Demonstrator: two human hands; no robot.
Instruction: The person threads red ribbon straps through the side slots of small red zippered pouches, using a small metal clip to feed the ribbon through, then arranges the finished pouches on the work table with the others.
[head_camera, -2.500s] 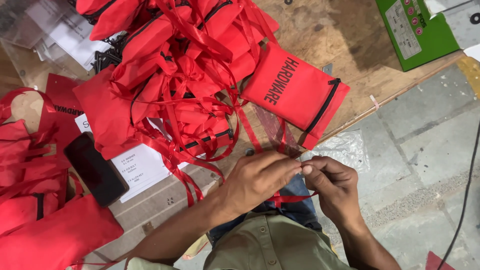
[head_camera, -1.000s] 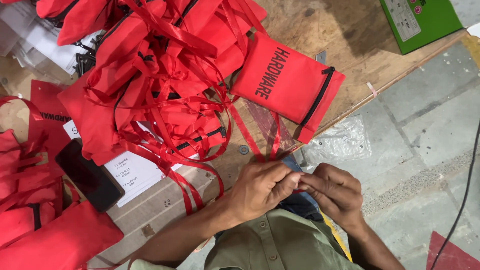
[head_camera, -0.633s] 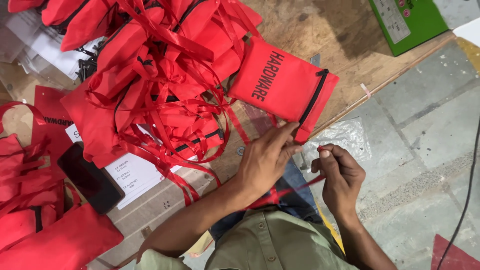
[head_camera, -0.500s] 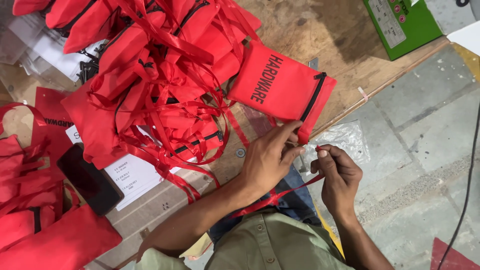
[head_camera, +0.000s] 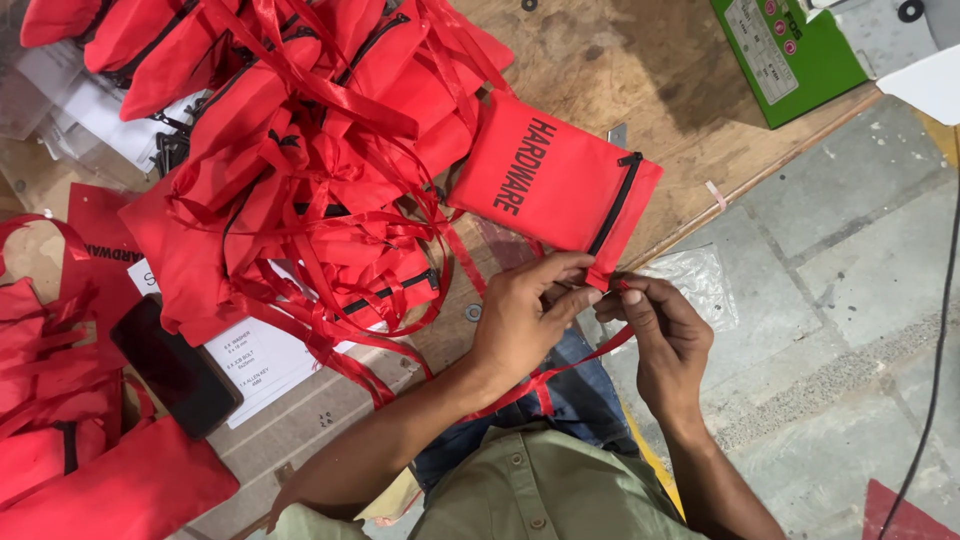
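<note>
Worn wood forms the desk (head_camera: 640, 70), piled with red pouches and loose red ribbons (head_camera: 300, 170). One red zip pouch (head_camera: 550, 185) lies at its near edge. The left hand (head_camera: 530, 310) pinches the pouch's lower corner, its grip closed there; the right hand (head_camera: 660, 335) pinches a red ribbon (head_camera: 560, 370) just beside it.

Packing workshop: plywood bench (head_camera: 640, 70) heaped with red zip pouches (head_camera: 300, 170), concrete floor (head_camera: 850, 290)
</note>
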